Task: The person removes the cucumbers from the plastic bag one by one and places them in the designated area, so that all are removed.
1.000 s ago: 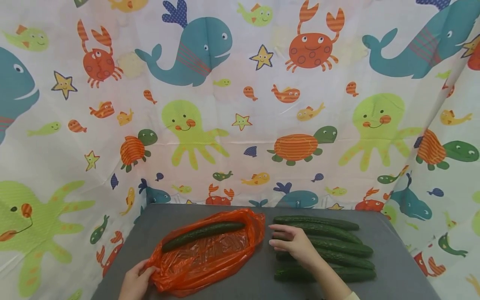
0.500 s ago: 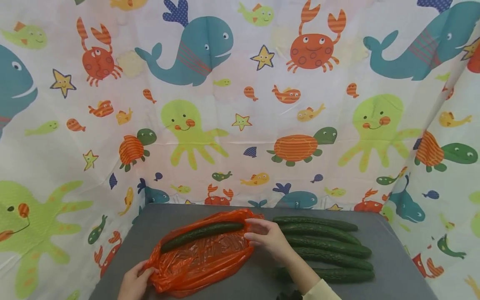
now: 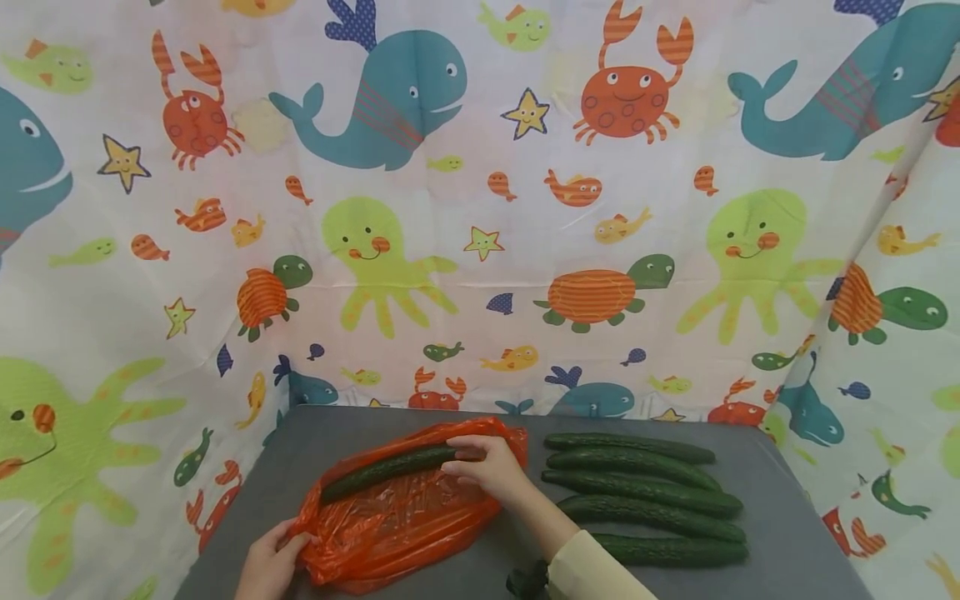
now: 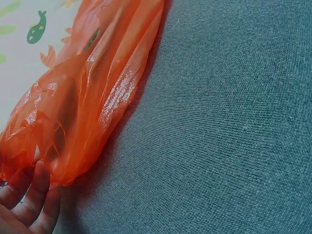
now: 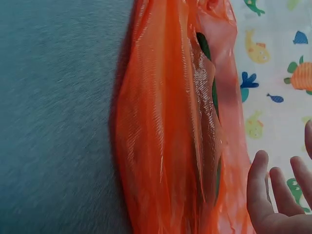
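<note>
An orange plastic bag (image 3: 420,550) lies spread with its mouth facing up on the left part of the table. Inside it, along the far side, rests one dark green cucumber (image 3: 382,472). My left hand (image 3: 267,560) pinches the bag's near left end; the left wrist view shows the fingers (image 4: 34,195) at the gathered plastic. Over the cucumber's right end hovers my right hand (image 3: 491,467), fingers apart and only slightly bent. In the right wrist view that hand (image 5: 280,209) holds nothing, and the cucumber shows as a thin green strip (image 5: 215,95) within the bag.
Several long cucumbers (image 3: 645,490) lie side by side on the grey table (image 3: 780,517), right of the bag. A white curtain (image 3: 480,317) printed with sea animals surrounds the table at the back and sides. Something dark (image 3: 527,581) shows beside the right sleeve.
My right hand has moved left from beside the row of cucumbers to above the bag, over the end of the cucumber inside. The left hand stays at the bag's near left end.
</note>
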Tool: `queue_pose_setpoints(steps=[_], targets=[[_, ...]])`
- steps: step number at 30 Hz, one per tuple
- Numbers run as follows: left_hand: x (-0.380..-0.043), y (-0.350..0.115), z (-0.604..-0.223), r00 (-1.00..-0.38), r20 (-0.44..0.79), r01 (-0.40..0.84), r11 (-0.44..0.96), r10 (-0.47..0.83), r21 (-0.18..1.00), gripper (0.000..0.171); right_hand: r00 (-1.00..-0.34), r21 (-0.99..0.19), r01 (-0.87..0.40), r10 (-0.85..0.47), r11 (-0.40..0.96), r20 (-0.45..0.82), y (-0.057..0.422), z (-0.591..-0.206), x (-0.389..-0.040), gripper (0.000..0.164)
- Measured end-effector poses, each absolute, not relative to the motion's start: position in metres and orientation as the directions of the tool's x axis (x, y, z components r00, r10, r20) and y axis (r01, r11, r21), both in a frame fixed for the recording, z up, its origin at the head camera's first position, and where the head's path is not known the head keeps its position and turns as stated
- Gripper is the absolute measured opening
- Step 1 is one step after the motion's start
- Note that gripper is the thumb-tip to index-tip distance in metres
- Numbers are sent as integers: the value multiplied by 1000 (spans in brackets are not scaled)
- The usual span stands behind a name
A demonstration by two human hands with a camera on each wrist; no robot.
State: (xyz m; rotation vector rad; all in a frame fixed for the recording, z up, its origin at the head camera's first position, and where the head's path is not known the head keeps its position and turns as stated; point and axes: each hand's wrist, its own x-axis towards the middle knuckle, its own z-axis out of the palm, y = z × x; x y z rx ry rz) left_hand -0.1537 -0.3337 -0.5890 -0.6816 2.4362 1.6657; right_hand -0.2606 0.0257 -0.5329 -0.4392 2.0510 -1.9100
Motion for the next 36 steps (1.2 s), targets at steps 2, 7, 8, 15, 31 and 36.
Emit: queue_pose_setpoints(steps=[2, 7, 8, 15, 31, 36], targets=[[-153, -334, -589, -892, -337, -422, 286, -300, 860, 52, -915, -997, -2, -402, 78, -29, 18, -535, -266, 42], [-153, -334, -588, -894, -336, -418, 284, -297, 863, 54, -931, -983, -22, -363, 184, -48, 3, -546, -278, 43], [-153, -334, -588, -895, -335, -417, 287, -295, 862, 54, -931, -976, -38, -363, 215, -44, 1, -549, -279, 42], [-153, -333, -586, -895, -336, -419, 294, -295, 859, 53, -918, -957, -72, -394, 282, -47, -13, -561, -282, 42], [-155, -334, -587, -892, -336, -422, 290, -302, 859, 49, -908, -857, -216, -419, 468, 0, -20, -575, -285, 50], [-154, -334, -587, -891, -341, -425, 283, -302, 860, 50, -904, -777, -311, -422, 548, 65, -21, -579, -283, 45]])
